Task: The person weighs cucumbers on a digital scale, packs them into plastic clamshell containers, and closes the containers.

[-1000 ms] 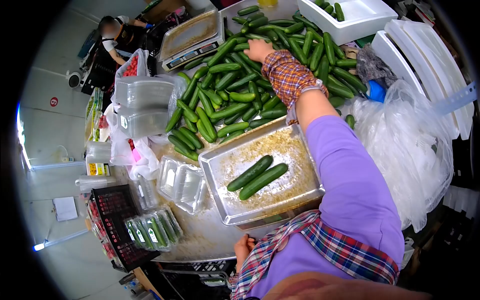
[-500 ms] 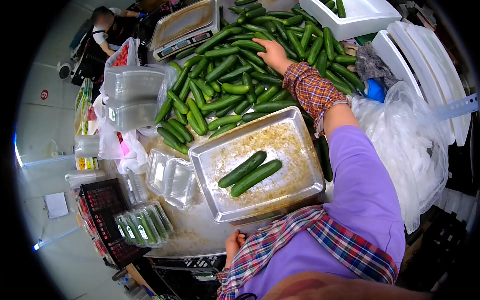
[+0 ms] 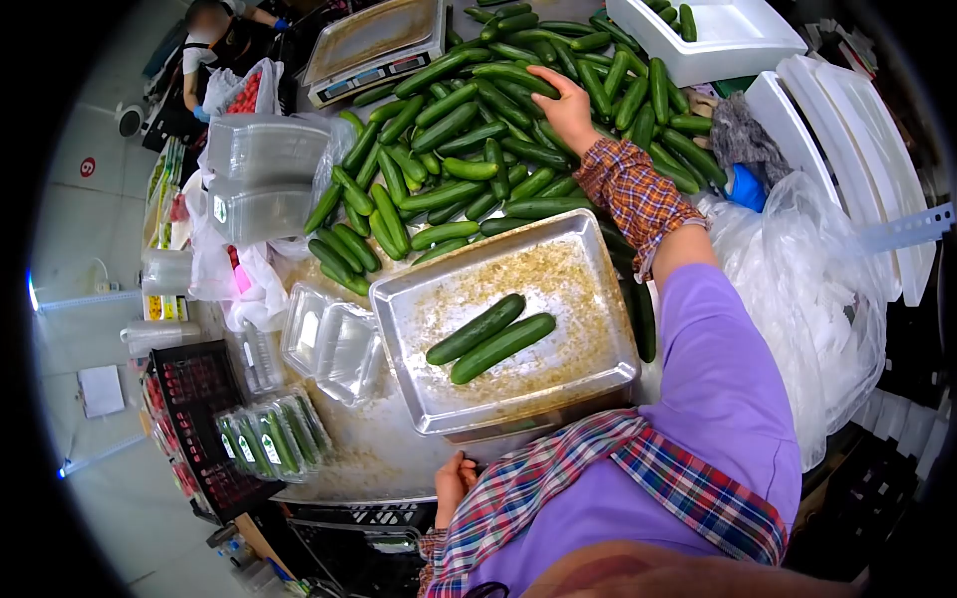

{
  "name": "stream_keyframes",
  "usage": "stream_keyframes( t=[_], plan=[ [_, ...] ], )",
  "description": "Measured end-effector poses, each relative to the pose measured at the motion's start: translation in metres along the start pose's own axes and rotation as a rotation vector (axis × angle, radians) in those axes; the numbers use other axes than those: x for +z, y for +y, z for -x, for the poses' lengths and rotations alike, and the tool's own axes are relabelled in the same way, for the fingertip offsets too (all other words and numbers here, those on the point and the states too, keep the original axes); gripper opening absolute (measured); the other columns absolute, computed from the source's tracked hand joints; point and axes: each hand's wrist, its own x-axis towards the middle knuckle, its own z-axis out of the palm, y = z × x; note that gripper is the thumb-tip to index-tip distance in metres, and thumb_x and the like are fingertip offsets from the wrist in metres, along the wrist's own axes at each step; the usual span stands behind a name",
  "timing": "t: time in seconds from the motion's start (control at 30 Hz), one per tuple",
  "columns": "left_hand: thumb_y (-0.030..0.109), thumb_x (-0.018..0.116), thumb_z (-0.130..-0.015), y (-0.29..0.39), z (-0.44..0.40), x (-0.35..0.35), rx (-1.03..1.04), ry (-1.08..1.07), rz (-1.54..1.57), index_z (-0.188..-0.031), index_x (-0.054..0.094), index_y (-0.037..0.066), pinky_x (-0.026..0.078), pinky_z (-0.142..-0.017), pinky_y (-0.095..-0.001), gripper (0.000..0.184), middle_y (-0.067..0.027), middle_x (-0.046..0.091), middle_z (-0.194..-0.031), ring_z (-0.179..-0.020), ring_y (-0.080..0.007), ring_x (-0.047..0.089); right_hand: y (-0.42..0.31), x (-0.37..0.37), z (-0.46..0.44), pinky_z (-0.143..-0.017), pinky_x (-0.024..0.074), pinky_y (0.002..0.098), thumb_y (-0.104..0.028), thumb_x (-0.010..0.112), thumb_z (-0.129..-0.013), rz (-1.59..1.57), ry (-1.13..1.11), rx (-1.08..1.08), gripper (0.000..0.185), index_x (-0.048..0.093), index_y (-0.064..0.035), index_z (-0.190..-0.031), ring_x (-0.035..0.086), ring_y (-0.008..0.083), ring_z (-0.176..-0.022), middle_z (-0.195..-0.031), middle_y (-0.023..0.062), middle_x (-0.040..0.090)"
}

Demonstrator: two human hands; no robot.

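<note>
My right hand (image 3: 566, 108) reaches into the pile of cucumbers, its fingers closed around the near end of one cucumber (image 3: 511, 76). More cucumbers (image 3: 449, 194) lie all around it. Low in the view, my left hand (image 3: 454, 485) rests by the table's front edge, fingers curled; what they hold, if anything, is hidden. Between the hands sits a metal tray (image 3: 409, 384), stained and tilted in view, with two cucumbers (image 3: 503, 348) side by side on it. Left of the tray lies an open clear plastic box (image 3: 344, 349).
Packed cucumber boxes (image 3: 274, 439) stand by a black crate (image 3: 194, 399). Stacked clear containers (image 3: 264, 154) and a scale (image 3: 374, 50) are farther back. A white foam box (image 3: 713, 45) and a clear plastic bag (image 3: 797, 289) lie right. Another person (image 3: 224, 45) works at the far left.
My right hand has shifted right and closed on a cucumber, whose near end has risen slightly. My left hand stays by the table edge. The camera view has moved a little.
</note>
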Motion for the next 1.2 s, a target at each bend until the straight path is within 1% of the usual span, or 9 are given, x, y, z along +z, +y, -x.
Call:
stream_keyframes(
  t=[0.43,0.5,0.57,0.63,0.7,0.77,0.9,1.03,1.2],
  plan=[
    [0.029,0.053,-0.087,0.006,0.006,0.005,0.098,0.000,-0.118,-0.066,0.060,0.000,0.033,-0.040,-0.0233,0.036,-0.0050,0.051,-0.047,-0.039,-0.0124,0.045,-0.021,-0.025,-0.002,-0.096,0.0398,0.0285,0.004,0.063,-0.072,-0.101,0.052,-0.110,0.042,0.062,-0.0096,-0.111,0.054,0.0192,-0.111,-0.117,0.0068,0.059],
    [0.027,0.052,-0.087,-0.005,-0.007,-0.005,0.013,-0.075,0.069,-0.068,0.060,0.000,0.034,-0.042,-0.0254,0.034,-0.0054,0.051,-0.048,-0.041,-0.0138,0.045,-0.014,-0.030,-0.003,-0.097,0.0395,0.0287,0.002,0.064,-0.073,-0.121,0.088,-0.058,0.042,0.062,-0.0104,-0.112,0.054,0.0206,-0.112,-0.117,0.0092,0.059],
    [0.028,0.053,-0.087,0.006,0.006,0.010,0.037,0.090,-0.071,-0.068,0.059,0.000,0.036,-0.042,-0.0268,0.035,-0.0065,0.052,-0.049,-0.041,-0.0152,0.046,-0.020,-0.039,-0.004,-0.096,0.0400,0.0285,0.000,0.065,-0.074,-0.131,0.172,0.141,0.042,0.060,-0.0113,-0.114,0.053,0.0212,-0.112,-0.117,0.0108,0.059],
    [0.029,0.053,-0.087,0.003,0.000,0.008,0.010,0.088,-0.060,-0.068,0.059,-0.001,0.036,-0.043,-0.0272,0.035,-0.0071,0.053,-0.049,-0.041,-0.0155,0.046,-0.012,-0.049,-0.009,-0.083,0.0455,0.0245,0.000,0.065,-0.077,-0.084,0.279,0.110,0.045,0.057,-0.0108,-0.119,0.057,0.0133,-0.095,-0.110,0.0082,0.061],
    [0.029,0.053,-0.087,0.005,0.007,0.011,0.052,0.091,-0.088,-0.068,0.060,-0.001,0.036,-0.043,-0.0273,0.036,-0.0075,0.054,-0.049,-0.042,-0.0156,0.046,0.002,-0.063,-0.019,-0.084,0.0450,0.0273,-0.002,0.067,-0.076,-0.200,0.340,0.168,0.043,0.058,-0.0094,-0.117,0.057,0.0156,-0.097,-0.111,0.0098,0.061],
    [0.029,0.053,-0.087,0.017,0.029,0.023,0.165,0.082,-0.166,-0.068,0.060,-0.001,0.036,-0.044,-0.0274,0.036,-0.0076,0.055,-0.050,-0.042,-0.0156,0.046,-0.008,-0.078,-0.027,-0.073,0.0468,0.0256,-0.001,0.066,-0.076,-0.264,0.430,0.192,0.043,0.057,-0.0073,-0.118,0.057,0.0122,-0.084,-0.102,0.0073,0.062],
    [0.028,0.052,-0.087,-0.003,-0.004,0.002,0.017,0.060,-0.075,-0.068,0.061,-0.001,0.036,-0.043,-0.0274,0.036,-0.0076,0.056,-0.051,-0.042,-0.0151,0.047,0.002,-0.110,-0.049,-0.066,0.0471,0.0274,-0.002,0.066,-0.076,-0.213,0.577,0.161,0.043,0.056,-0.0041,-0.118,0.057,0.0138,-0.075,-0.098,0.0085,0.061],
    [0.028,0.050,-0.088,-0.009,-0.014,-0.006,0.000,0.035,-0.033,-0.068,0.060,0.000,0.036,-0.043,-0.0272,0.036,-0.0071,0.055,-0.050,-0.042,-0.0150,0.047,0.014,-0.138,-0.075,-0.072,0.0465,0.0307,-0.005,0.067,-0.076,-0.158,0.724,0.147,0.050,0.050,0.0009,-0.122,0.057,0.0186,-0.082,-0.102,0.0117,0.059],
    [0.029,0.050,-0.088,0.006,0.015,0.009,0.072,-0.020,-0.066,-0.069,0.058,0.001,0.036,-0.042,-0.0261,0.034,-0.0064,0.053,-0.048,-0.041,-0.0146,0.046,0.013,-0.167,-0.116,-0.073,0.0517,0.0302,-0.001,0.063,-0.080,-0.901,0.784,0.016,0.044,0.047,0.0042,-0.120,0.060,0.0217,-0.087,-0.105,0.0169,0.058]
  ],
)
